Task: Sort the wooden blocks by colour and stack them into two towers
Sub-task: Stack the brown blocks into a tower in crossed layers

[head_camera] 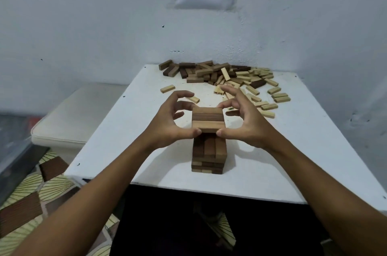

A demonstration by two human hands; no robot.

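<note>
Both hands (207, 119) pinch a layer of brown blocks (207, 119) above the brown tower (209, 155).

Held blocks (207, 119) hide the tower (209, 155) top.

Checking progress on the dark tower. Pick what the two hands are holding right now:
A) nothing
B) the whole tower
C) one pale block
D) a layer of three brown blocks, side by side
D: the left hand and right hand pinch a layer of three brown blocks above the dark tower.
</note>
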